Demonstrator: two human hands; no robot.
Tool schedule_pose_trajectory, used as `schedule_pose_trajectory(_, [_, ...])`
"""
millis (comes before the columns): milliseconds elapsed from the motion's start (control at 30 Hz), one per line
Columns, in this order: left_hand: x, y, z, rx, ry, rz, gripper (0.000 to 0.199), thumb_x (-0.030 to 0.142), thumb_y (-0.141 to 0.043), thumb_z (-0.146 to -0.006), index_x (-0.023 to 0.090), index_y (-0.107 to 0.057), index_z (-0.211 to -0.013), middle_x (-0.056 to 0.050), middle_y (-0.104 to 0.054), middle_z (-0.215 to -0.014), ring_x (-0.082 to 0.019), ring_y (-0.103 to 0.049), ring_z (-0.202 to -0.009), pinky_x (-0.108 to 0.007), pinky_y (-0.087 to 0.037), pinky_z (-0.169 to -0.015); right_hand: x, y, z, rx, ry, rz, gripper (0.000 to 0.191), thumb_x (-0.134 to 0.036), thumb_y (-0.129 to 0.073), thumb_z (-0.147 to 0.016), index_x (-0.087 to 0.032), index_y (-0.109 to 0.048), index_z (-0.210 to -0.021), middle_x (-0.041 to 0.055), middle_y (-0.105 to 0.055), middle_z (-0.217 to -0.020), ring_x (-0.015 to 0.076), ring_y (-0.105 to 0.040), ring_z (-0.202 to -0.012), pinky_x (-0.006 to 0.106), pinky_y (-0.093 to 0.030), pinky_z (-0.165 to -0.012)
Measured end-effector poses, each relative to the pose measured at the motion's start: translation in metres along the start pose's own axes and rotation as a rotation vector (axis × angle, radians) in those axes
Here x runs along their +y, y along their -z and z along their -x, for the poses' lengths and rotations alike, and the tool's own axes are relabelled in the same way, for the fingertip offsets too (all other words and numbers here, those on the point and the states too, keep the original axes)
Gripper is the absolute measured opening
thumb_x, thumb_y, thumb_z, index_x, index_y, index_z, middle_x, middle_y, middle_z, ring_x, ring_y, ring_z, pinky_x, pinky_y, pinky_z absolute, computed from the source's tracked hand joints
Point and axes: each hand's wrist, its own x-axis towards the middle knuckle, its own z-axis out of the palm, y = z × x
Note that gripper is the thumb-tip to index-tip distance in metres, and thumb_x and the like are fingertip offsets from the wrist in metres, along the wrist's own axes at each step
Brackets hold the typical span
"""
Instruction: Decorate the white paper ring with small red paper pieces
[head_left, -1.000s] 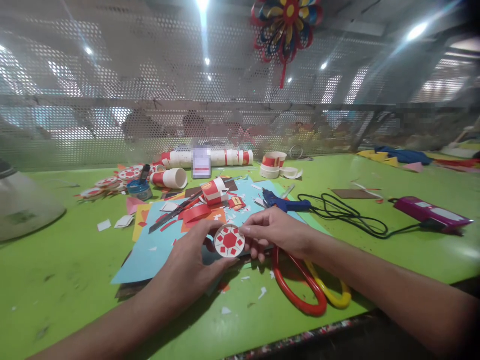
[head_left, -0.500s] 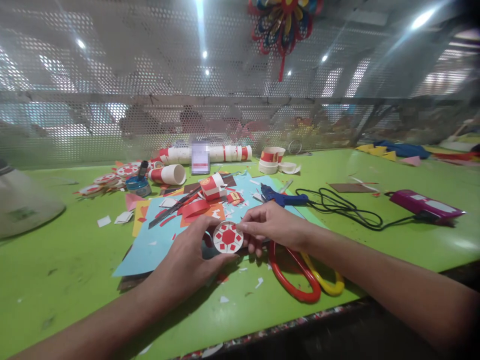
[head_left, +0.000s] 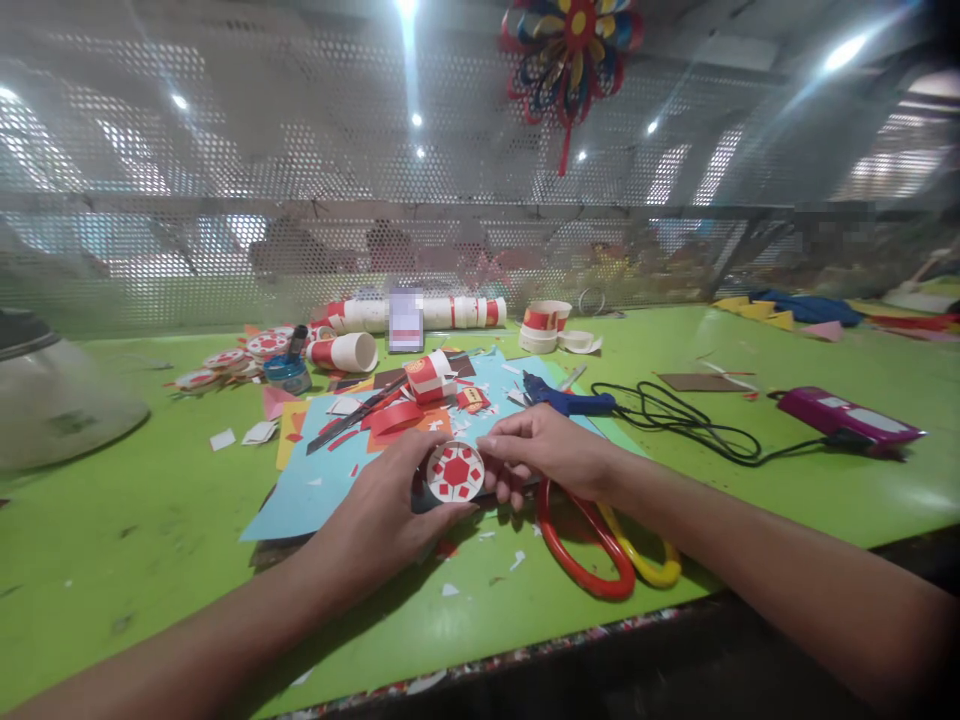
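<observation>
A round white paper disc (head_left: pixel 455 472) shows a red hexagon in its middle and small red pieces around it. My left hand (head_left: pixel 401 490) grips it by the rim, thumb below and fingers above. Close to the disc's upper right edge, my right hand (head_left: pixel 529 450) has thumb and forefinger pinched together; whatever is between them is hidden or too small to make out. Under my right forearm lie large scissors (head_left: pixel 585 555) with one red and one yellow handle, their blades hidden. A blue glue gun (head_left: pixel 566 397) rests just beyond the right hand.
Blue paper sheets (head_left: pixel 322 480) carry scraps, a cut red-and-white paper cup (head_left: pixel 429 377) and a red strip (head_left: pixel 395 417). Behind stand a phone (head_left: pixel 406 322), stacked cups (head_left: pixel 544 325) and a blue jar (head_left: pixel 287 374). A black cord (head_left: pixel 697 425) runs to a purple box (head_left: pixel 847 417) at right.
My right fingertips have drawn slightly off the disc's edge. The left hand still holds the disc. The whole view has shifted a little.
</observation>
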Motion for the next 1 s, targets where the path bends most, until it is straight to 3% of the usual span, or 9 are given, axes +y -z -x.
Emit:
schedule_pose_trajectory(200, [0.005, 0.001, 0.0, -0.006, 0.015, -0.081, 0.042, 0.04, -0.069, -0.079, 0.019, -0.051, -0.11, -0.006, -0.066, -0.098, -0.023, -0.062, -0.085, -0.036, -0.049, -0.07, -0.008, -0.004, 0.002, 0.073, 0.02, 0.225, 0.017, -0.024, -0.06, -0.085, -0.012, -0.066, -0.074, 0.001, -0.065, -0.062, 0.0082, -0.058, -0.05, 0.021, -0.048, -0.051])
schedule_pose_trajectory(400, [0.007, 0.004, 0.0, -0.046, 0.044, -0.158, 0.039, 0.041, -0.068, -0.079, 0.018, -0.054, -0.107, -0.008, -0.065, -0.097, -0.027, -0.062, -0.087, -0.038, -0.048, -0.072, -0.004, -0.005, 0.001, 0.099, 0.033, 0.37, 0.015, -0.022, -0.058, -0.085, -0.013, -0.067, -0.079, 0.0008, -0.062, -0.063, 0.0099, -0.055, -0.052, 0.024, -0.047, -0.053])
schedule_pose_trajectory(467, [0.006, 0.003, -0.001, -0.063, 0.047, -0.161, 0.038, 0.041, -0.067, -0.08, 0.018, -0.054, -0.107, -0.008, -0.065, -0.098, -0.027, -0.061, -0.088, -0.039, -0.047, -0.074, 0.0, -0.003, 0.001, 0.174, 0.137, 0.456, 0.013, -0.021, -0.057, -0.085, -0.013, -0.068, -0.086, 0.0017, -0.064, -0.069, 0.0116, -0.056, -0.059, 0.026, -0.047, -0.058])
schedule_pose_trajectory(567, [0.003, 0.0, -0.001, -0.065, 0.048, -0.196, 0.038, 0.041, -0.066, -0.081, 0.017, -0.053, -0.106, -0.01, -0.063, -0.102, -0.029, -0.059, -0.093, -0.04, -0.047, -0.076, 0.006, -0.003, 0.003, 0.299, 0.45, 0.674, 0.018, -0.014, -0.055, -0.083, -0.015, -0.07, -0.093, 0.0028, -0.065, -0.079, 0.014, -0.057, -0.071, 0.028, -0.046, -0.066])
schedule_pose_trajectory(700, [-0.001, -0.004, 0.0, -0.056, 0.036, -0.255, 0.037, 0.043, -0.068, -0.079, 0.017, -0.054, -0.101, -0.011, -0.059, -0.104, -0.031, -0.055, -0.097, -0.042, -0.046, -0.077, 0.013, -0.007, 0.006, 0.243, 0.72, 0.821, 0.026, -0.005, -0.05, -0.081, -0.012, -0.072, -0.095, 0.0027, -0.058, -0.074, 0.0142, -0.052, -0.068, 0.028, -0.043, -0.064])
schedule_pose_trajectory(867, [0.0, -0.004, -0.001, -0.07, 0.049, -0.27, 0.036, 0.046, -0.069, -0.078, 0.017, -0.055, -0.094, -0.009, -0.057, -0.097, -0.03, -0.054, -0.092, -0.043, -0.045, -0.076, 0.015, -0.013, 0.006, 0.101, 0.655, 0.946, 0.027, -0.003, -0.047, -0.085, -0.008, -0.071, -0.098, 0.0066, -0.055, -0.08, 0.0161, -0.052, -0.072, 0.029, -0.042, -0.066])
schedule_pose_trajectory(1000, [0.0, -0.004, -0.002, -0.082, 0.059, -0.258, 0.035, 0.045, -0.07, -0.077, 0.017, -0.055, -0.093, -0.008, -0.056, -0.095, -0.029, -0.053, -0.091, -0.043, -0.045, -0.076, 0.012, -0.015, 0.007, 0.072, 0.576, 0.998, 0.024, -0.004, -0.048, -0.087, -0.007, -0.07, -0.096, 0.007, -0.053, -0.082, 0.0172, -0.05, -0.072, 0.029, -0.041, -0.064])
